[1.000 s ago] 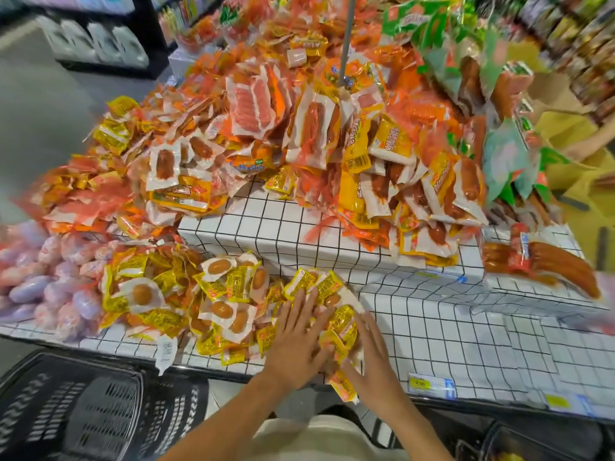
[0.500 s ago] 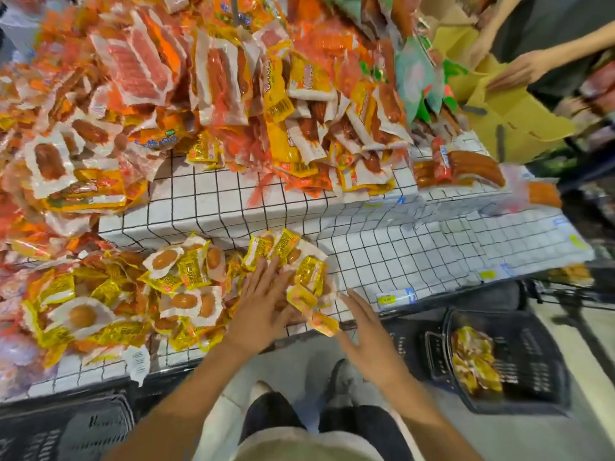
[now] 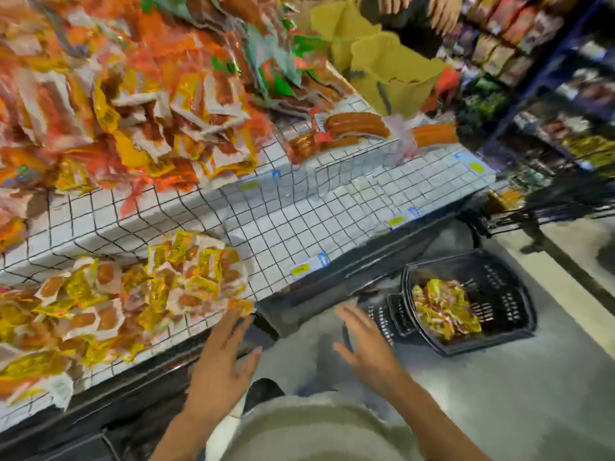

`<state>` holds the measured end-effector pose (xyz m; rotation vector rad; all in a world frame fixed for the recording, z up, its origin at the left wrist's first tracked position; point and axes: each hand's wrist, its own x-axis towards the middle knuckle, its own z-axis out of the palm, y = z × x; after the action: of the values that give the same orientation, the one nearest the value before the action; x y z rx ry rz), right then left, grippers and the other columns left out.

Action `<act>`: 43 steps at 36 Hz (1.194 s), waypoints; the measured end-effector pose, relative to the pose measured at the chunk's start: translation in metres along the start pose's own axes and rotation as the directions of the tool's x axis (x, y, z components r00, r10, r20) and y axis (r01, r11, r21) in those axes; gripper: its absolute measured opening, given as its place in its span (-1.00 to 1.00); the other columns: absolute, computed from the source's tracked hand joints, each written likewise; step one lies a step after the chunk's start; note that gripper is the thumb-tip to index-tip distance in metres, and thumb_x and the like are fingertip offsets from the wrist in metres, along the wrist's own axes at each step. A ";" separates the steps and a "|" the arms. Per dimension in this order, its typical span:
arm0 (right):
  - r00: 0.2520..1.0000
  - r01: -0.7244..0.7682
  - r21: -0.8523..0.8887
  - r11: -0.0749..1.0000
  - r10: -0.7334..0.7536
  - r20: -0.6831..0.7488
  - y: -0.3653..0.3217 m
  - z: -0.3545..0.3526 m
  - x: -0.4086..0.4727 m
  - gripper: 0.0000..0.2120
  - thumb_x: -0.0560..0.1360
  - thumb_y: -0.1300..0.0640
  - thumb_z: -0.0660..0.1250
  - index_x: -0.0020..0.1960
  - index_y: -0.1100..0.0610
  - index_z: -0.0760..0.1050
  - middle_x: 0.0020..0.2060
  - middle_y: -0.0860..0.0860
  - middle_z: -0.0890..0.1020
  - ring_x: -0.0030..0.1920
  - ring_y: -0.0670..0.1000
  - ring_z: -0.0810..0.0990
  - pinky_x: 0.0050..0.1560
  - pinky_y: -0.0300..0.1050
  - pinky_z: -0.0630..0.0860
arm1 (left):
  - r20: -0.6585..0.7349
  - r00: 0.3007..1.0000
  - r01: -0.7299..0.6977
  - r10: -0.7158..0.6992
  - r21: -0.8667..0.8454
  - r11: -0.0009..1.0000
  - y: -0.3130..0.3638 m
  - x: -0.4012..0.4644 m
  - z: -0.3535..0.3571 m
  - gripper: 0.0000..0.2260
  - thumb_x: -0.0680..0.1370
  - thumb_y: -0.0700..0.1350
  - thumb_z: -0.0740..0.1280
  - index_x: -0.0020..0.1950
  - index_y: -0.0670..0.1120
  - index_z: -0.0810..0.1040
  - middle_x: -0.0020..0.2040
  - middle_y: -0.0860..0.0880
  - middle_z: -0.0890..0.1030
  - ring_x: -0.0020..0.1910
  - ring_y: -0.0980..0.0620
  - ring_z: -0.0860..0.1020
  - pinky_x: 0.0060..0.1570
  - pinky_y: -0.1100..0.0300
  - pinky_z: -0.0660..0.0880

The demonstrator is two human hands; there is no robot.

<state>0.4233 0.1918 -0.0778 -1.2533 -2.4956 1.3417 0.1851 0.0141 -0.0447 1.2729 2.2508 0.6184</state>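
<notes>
Hands, where are they? asks one.

Both are out in front of the person, says the other. The left hand (image 3: 223, 367) is at the edge of the checked table (image 3: 299, 234), fingers spread wide. Its fingertips reach up to one yellow packet (image 3: 240, 306) that hangs at the table's rim. It is too blurry to tell if they touch it.

And the right hand?

The right hand (image 3: 366, 347) is over the gray floor (image 3: 499, 394), apart from the table. Its fingers are spread wide too, and it holds nothing.

Where are the other packets?

A big pile of yellow packets (image 3: 159, 294) lies on the low step of the table, just left of the left hand. More yellow ones (image 3: 446, 311) lie in the black basket (image 3: 506, 294) on the floor, near the right hand.

What is up high?

Orange and white snack bags (image 3: 149, 111) heaped on the top step, and long sausages (image 3: 356, 124) beside them.
</notes>
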 end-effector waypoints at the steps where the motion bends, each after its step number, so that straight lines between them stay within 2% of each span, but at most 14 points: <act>1: 1.000 -0.012 0.016 1.000 0.012 -0.003 0.014 -0.007 -0.007 -0.43 0.61 0.05 0.36 0.57 0.01 0.28 0.51 -0.14 0.25 0.54 -0.15 0.15 0.46 -0.40 0.01 | 0.019 1.000 -0.013 0.012 0.013 1.000 0.013 0.002 0.012 -0.46 0.60 0.22 0.23 0.55 0.09 0.31 0.63 0.15 0.05 0.62 0.08 0.00 0.50 -0.06 0.29; 3: 1.000 -0.022 0.036 0.999 0.023 -0.013 0.042 -0.024 -0.022 -0.43 0.61 0.06 0.38 0.56 0.08 0.29 0.52 -0.06 0.27 0.55 -0.08 0.19 0.51 -0.31 0.09 | 0.026 0.998 -0.057 0.055 0.069 0.996 0.041 0.010 0.038 -0.48 0.61 0.15 0.28 0.55 0.07 0.32 0.62 0.15 0.04 0.62 0.07 -0.02 0.57 0.04 0.09; 5: 0.999 -0.021 0.030 0.999 0.022 -0.032 0.074 -0.040 -0.038 -0.43 0.60 0.06 0.39 0.54 0.14 0.31 0.52 0.01 0.30 0.54 -0.01 0.24 0.53 -0.26 0.13 | 0.049 0.995 -0.093 0.088 0.104 0.990 0.068 0.020 0.063 -0.49 0.62 0.10 0.30 0.55 0.06 0.31 0.61 0.12 0.06 0.62 0.05 -0.01 0.55 0.11 0.01; 9: 0.990 -0.113 0.071 0.991 0.119 -0.078 0.128 -0.070 -0.067 -0.45 0.60 0.03 0.38 0.55 0.04 0.31 0.45 -0.17 0.27 0.50 -0.08 0.26 0.42 -0.45 0.09 | 0.156 0.981 -0.145 0.117 0.176 0.974 0.111 0.038 0.109 -0.50 0.63 0.12 0.27 0.55 0.02 0.32 0.62 0.04 0.11 0.62 -0.01 0.03 0.55 0.12 0.02; 15: 0.947 -0.258 0.183 0.949 0.285 -0.146 0.193 -0.111 -0.109 -0.42 0.59 -0.05 0.37 0.55 0.04 0.31 0.53 -0.02 0.33 0.53 0.00 0.28 0.50 -0.18 0.24 | 0.322 0.938 -0.184 0.128 0.153 0.971 0.166 0.060 0.162 -0.51 0.56 -0.07 0.43 0.47 -0.13 0.44 0.55 -0.13 0.31 0.56 -0.15 0.25 0.55 0.06 0.12; 17: 0.919 -0.314 0.239 0.919 0.357 -0.168 0.208 -0.123 -0.121 -0.43 0.60 -0.03 0.38 0.54 0.07 0.33 0.51 0.00 0.37 0.51 0.02 0.32 0.51 -0.08 0.29 | 0.366 0.921 -0.208 0.134 0.171 0.963 0.181 0.069 0.178 -0.51 0.57 -0.06 0.43 0.47 -0.14 0.44 0.55 -0.13 0.30 0.55 -0.15 0.25 0.56 0.04 0.13; 22: 0.854 -0.411 0.329 0.850 0.485 -0.187 0.233 -0.146 -0.141 -0.43 0.63 -0.04 0.32 0.57 0.09 0.27 0.54 0.01 0.32 0.54 0.02 0.26 0.53 -0.12 0.22 | 0.470 0.872 -0.244 0.133 0.183 0.952 0.211 0.098 0.206 -0.49 0.60 0.01 0.36 0.53 -0.03 0.35 0.59 -0.01 0.22 0.58 -0.08 0.19 0.54 0.04 0.17; 26: 0.805 -0.472 0.367 0.802 0.561 -0.191 0.252 -0.159 -0.146 -0.45 0.63 -0.01 0.32 0.56 0.10 0.29 0.53 0.04 0.35 0.52 0.04 0.31 0.53 -0.05 0.25 | 0.539 0.830 -0.272 0.145 0.164 0.948 0.229 0.131 0.228 -0.50 0.59 -0.04 0.39 0.51 -0.03 0.38 0.55 -0.01 0.28 0.55 -0.05 0.23 0.50 0.15 0.13; 31: 0.699 -0.569 0.411 0.713 0.682 -0.215 0.263 -0.173 -0.157 -0.47 0.64 0.05 0.32 0.55 0.13 0.29 0.53 0.03 0.35 0.51 0.04 0.34 0.51 -0.17 0.20 | 0.649 0.747 -0.292 0.145 0.124 0.948 0.258 0.174 0.265 -0.52 0.59 -0.08 0.38 0.50 -0.10 0.39 0.51 -0.05 0.35 0.53 -0.06 0.28 0.52 0.11 0.19; 34: 0.601 -0.640 0.447 0.625 0.770 -0.215 0.265 -0.186 -0.165 -0.49 0.63 0.03 0.33 0.54 0.09 0.32 0.52 0.00 0.36 0.49 0.02 0.34 0.47 -0.20 0.20 | 0.676 0.725 -0.287 0.131 0.124 0.950 0.281 0.192 0.284 -0.51 0.59 -0.11 0.36 0.51 -0.05 0.37 0.50 -0.06 0.36 0.50 -0.07 0.29 0.47 0.14 0.17; 37: 0.529 -0.668 0.479 0.570 0.816 -0.233 0.271 -0.200 -0.162 -0.51 0.62 0.03 0.34 0.51 0.05 0.35 0.50 0.00 0.40 0.47 0.01 0.37 0.49 -0.14 0.24 | 0.713 0.685 -0.293 0.150 0.081 0.953 0.303 0.214 0.305 -0.50 0.59 -0.11 0.37 0.52 -0.07 0.36 0.50 -0.09 0.38 0.46 -0.06 0.34 0.42 0.25 0.21; 39: 0.522 -0.705 0.446 0.552 0.829 -0.201 0.278 -0.210 -0.158 -0.52 0.63 0.01 0.32 0.52 0.04 0.33 0.51 0.00 0.38 0.49 0.02 0.36 0.53 -0.07 0.25 | 0.728 0.662 -0.308 0.179 0.046 0.950 0.311 0.229 0.318 -0.51 0.59 -0.10 0.38 0.51 -0.08 0.38 0.46 -0.11 0.42 0.39 -0.05 0.42 0.25 0.43 0.25; 40: 0.521 -0.717 0.437 0.544 0.833 -0.183 0.282 -0.215 -0.156 -0.52 0.64 0.01 0.30 0.52 0.04 0.32 0.52 0.00 0.37 0.49 0.02 0.35 0.53 -0.05 0.25 | 0.732 0.654 -0.320 0.191 0.039 0.947 0.313 0.236 0.325 -0.51 0.60 -0.07 0.37 0.51 -0.07 0.38 0.46 -0.11 0.43 0.40 -0.04 0.42 0.24 0.44 0.24; 43: 0.524 -0.741 0.407 0.534 0.839 -0.148 0.293 -0.229 -0.142 -0.53 0.65 -0.02 0.28 0.53 0.00 0.31 0.53 -0.02 0.36 0.50 0.01 0.33 0.51 -0.07 0.23 | 0.749 0.626 -0.368 0.217 0.038 0.929 0.318 0.256 0.340 -0.51 0.62 -0.01 0.32 0.54 -0.06 0.34 0.52 -0.06 0.36 0.50 -0.04 0.32 0.47 0.19 0.20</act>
<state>0.7925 0.3404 -0.0997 -2.4490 -1.3681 1.3553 0.4825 0.4366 -0.1694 1.6316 1.4425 -0.0544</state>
